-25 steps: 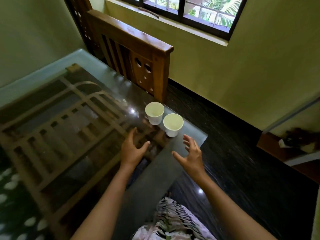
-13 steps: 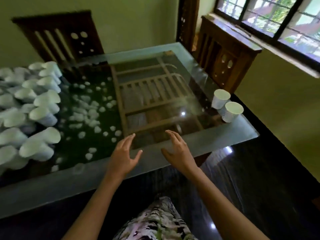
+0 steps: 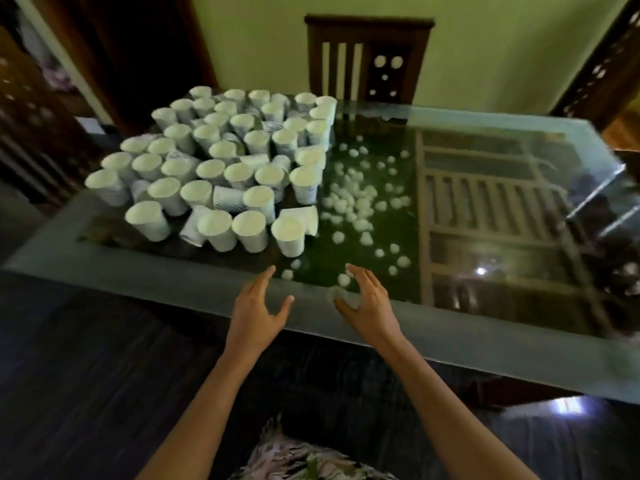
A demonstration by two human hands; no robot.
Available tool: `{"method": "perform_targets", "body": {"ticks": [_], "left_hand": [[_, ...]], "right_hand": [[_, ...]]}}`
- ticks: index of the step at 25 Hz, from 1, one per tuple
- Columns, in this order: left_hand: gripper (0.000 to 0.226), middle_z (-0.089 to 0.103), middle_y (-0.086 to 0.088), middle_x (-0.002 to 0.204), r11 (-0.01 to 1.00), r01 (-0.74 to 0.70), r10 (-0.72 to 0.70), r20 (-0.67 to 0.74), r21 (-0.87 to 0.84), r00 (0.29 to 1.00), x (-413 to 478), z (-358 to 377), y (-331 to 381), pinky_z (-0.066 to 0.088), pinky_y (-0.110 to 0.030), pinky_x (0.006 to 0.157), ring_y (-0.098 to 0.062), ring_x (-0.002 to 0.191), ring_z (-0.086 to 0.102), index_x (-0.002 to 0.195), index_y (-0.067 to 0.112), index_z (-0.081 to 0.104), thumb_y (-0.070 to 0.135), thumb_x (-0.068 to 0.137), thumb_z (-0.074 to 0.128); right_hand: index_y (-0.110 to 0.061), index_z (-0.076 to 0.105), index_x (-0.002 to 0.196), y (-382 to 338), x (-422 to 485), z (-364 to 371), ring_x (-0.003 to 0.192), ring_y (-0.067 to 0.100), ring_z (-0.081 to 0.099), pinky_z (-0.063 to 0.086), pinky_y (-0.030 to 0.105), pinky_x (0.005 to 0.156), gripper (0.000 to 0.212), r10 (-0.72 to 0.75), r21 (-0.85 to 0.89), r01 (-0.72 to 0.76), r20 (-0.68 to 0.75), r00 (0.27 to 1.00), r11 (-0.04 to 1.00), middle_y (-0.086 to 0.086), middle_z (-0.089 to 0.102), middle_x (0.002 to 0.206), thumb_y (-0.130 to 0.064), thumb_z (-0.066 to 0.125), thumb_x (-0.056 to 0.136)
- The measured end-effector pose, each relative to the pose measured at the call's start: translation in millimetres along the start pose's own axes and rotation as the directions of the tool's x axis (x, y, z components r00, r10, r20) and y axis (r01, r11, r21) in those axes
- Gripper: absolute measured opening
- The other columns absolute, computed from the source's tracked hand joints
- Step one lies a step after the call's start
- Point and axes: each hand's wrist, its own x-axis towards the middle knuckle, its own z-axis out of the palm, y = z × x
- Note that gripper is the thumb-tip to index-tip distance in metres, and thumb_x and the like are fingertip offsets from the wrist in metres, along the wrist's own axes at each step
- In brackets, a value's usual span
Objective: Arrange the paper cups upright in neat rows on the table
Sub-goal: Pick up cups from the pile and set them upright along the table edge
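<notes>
paper cups (image 3: 239,174): several dozen | left hand (image 3: 258,308): empty | right hand (image 3: 370,306): empty

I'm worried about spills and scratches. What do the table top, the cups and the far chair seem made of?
The table top looks like glossy clear glass with a frosted border: a wooden frame shows through and a light glints on it. The cups seem white paper, matte, some faintly printed. The chair looks like dark wood, with slats and round cut-outs.

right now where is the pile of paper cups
In the head view the paper cups crowd the left half of the glass table, beyond and left of the left hand.
</notes>
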Motion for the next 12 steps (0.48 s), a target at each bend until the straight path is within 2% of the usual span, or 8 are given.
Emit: {"method": "perform_targets", "body": {"ticks": [2, 5, 9, 12], "left_hand": [[0.06, 0.055, -0.014, 0.129, 1.0, -0.002, 0.001, 0.012, 0.011, 1.0, 17.8, -14.9, -24.2, 0.039, -0.031, 0.098, -0.028, 0.119, 0.052, 0.131, 0.004, 0.048, 0.023, 0.078, 0.072], [0.059, 0.053, -0.014, 0.13, 1.0, -0.014, 0.014, 0.058, -0.001, 0.998, 53.2, -29.1, -61.3, 0.036, -0.028, 0.099, -0.027, 0.121, 0.05, 0.13, 0.003, 0.048, 0.023, 0.079, 0.071], [0.061, 0.053, -0.014, 0.13, 0.999, -0.014, 0.019, 0.101, -0.053, 0.995, 88.7, -31.1, -91.0, 0.043, -0.038, 0.1, -0.026, 0.122, 0.048, 0.132, 0.005, 0.046, 0.024, 0.08, 0.071], [0.058, 0.055, -0.015, 0.127, 0.996, 0.011, -0.002, 0.095, -0.089, 0.995, 105.3, -25.5, -102.7, 0.041, -0.032, 0.099, -0.026, 0.12, 0.05, 0.13, 0.005, 0.048, 0.023, 0.079, 0.071]], "right_hand": [[-0.014, 0.036, 0.14, -17.5, 19.6, 26.1, 0.131, 0.021, 0.037, 0.032, 0.026, 0.105, 0.065, 0.04, 0.011, -0.04, -0.001, 0.999, 0.999, 0.007, 0.04, 0.142, -0.025, 0.067, 0.084], [-0.012, 0.037, 0.139, -40.0, 50.6, 63.1, 0.128, 0.019, 0.04, 0.024, 0.015, 0.098, 0.065, 0.056, -0.008, -0.056, -0.036, 0.998, 0.998, 0.006, 0.044, 0.138, -0.026, 0.068, 0.084], [-0.014, 0.035, 0.141, -48.1, 81.2, 86.3, 0.129, 0.019, 0.039, 0.036, 0.033, 0.106, 0.074, 0.189, 0.032, -0.186, -0.124, 0.974, 0.982, 0.004, 0.04, 0.141, -0.034, 0.071, 0.079], [-0.017, 0.032, 0.142, -44.4, 97.3, 91.2, 0.132, 0.019, 0.036, 0.036, 0.039, 0.108, 0.078, 0.269, 0.023, -0.269, -0.154, 0.951, 0.963, 0.003, 0.037, 0.145, -0.035, 0.073, 0.078]]}}
